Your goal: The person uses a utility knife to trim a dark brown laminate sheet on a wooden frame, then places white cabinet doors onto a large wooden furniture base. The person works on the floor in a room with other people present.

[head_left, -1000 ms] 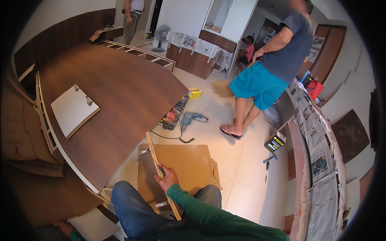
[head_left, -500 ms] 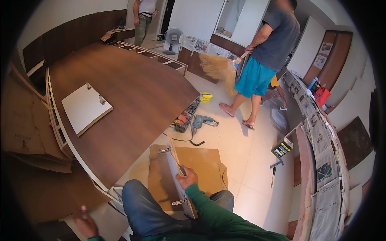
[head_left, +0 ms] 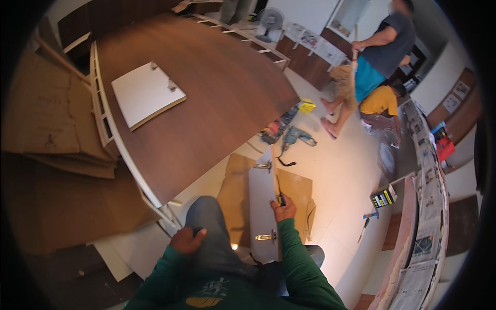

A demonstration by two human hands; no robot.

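Note:
My right hand (head_left: 283, 209) grips the long edge of a white door panel (head_left: 260, 201) standing tilted on its edge in front of my knees. A small dark tool shows at my fingers. The panel carries two metal hinges (head_left: 265, 237), one near each end, and rests on brown cardboard (head_left: 295, 188) spread on the pale floor. With its fingers curled and holding nothing, my left hand (head_left: 187, 240) rests on my left knee in blue jeans. Both arms wear green sleeves.
A large brown board (head_left: 217, 88) on a white frame fills the left, with a white door (head_left: 146, 94) on it. Cardboard sheets (head_left: 46, 119) lie far left. Power drills (head_left: 289, 135) lie ahead. A standing person (head_left: 380, 51) and a crouching person (head_left: 380, 99) are beyond. A newspaper-covered counter (head_left: 429, 227) runs right.
My left hand has come up from the low left onto my knee. The standing person has walked farther away to the back right. My right hand stays on the panel's edge.

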